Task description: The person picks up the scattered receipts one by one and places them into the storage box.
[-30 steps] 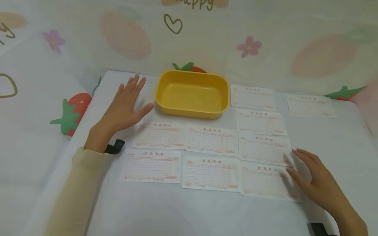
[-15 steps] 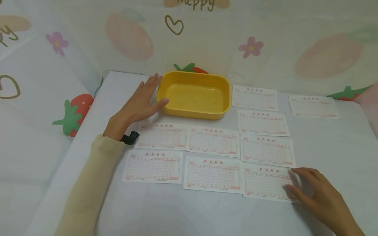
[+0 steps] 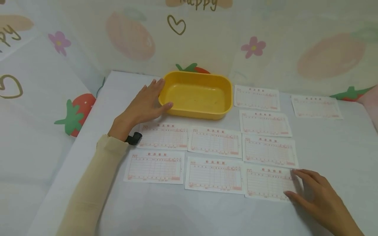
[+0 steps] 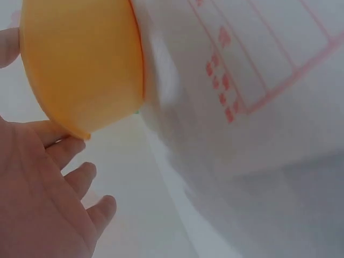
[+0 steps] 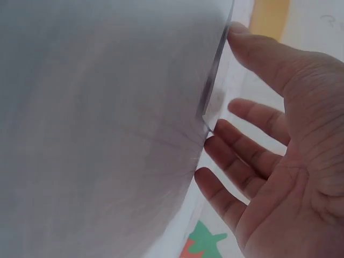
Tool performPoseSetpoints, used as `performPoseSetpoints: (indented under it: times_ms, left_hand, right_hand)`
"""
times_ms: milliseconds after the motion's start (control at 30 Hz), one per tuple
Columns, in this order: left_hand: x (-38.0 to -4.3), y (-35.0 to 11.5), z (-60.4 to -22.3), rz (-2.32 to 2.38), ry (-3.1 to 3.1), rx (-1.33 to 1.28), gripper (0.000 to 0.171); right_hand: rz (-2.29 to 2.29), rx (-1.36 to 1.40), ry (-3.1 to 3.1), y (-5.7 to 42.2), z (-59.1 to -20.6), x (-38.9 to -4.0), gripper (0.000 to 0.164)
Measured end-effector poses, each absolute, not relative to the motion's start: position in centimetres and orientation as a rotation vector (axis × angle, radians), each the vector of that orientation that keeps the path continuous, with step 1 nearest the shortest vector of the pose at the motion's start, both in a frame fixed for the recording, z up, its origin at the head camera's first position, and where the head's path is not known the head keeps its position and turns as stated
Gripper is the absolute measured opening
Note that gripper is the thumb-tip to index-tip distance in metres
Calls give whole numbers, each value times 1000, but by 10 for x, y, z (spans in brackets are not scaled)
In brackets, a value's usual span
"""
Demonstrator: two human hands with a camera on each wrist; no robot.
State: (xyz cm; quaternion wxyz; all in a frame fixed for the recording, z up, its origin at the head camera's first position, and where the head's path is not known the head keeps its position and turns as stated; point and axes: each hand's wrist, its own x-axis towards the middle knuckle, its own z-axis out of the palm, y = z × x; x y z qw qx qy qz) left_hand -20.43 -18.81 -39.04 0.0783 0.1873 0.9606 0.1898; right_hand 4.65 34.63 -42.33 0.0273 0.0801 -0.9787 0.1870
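Observation:
My left hand (image 3: 144, 106) lies spread at the left end of an empty yellow plastic basin (image 3: 195, 114), its fingers along the end rim and its thumb at the front rim. The left wrist view shows those fingertips right at the edge of the basin (image 4: 86, 64). At the right, my right hand (image 3: 323, 201) is low over the table, thumb and fingers apart and gently bent. Its fingertips are at the right edge of a printed receipt slip (image 3: 267, 183), covering that edge in the head view. In the right wrist view, thumb and fingertips (image 5: 215, 191) meet the slip's thin edge.
Several more white receipt slips with red print lie flat, in two rows before the basin and in a column at its right. One slip (image 3: 317, 107) lies apart at the back right. A strawberry-patterned cloth (image 3: 206, 42) hangs behind the white table (image 3: 206, 216).
My left hand has moved right, from beside the basin onto its left end. My right hand has come down slightly toward the front right slip's edge. The basin and slips stay in place.

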Motion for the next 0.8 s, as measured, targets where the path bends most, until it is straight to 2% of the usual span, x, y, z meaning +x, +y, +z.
performPoseSetpoints:
  times_ms: [167,367,800]
  left_hand:
    - [-203,-188,-389,497,2911,545,99]
    - [-208,-184,-396,730,2871,575,100]
    - [-211,-190,-398,714,2845,537,99]
  right_hand:
    - [654,205,-3057,351,-424,45,83]
    - [680,133,-3122,352,-425,46,81]
    - [643,166,-3054,350,-425,41,55]
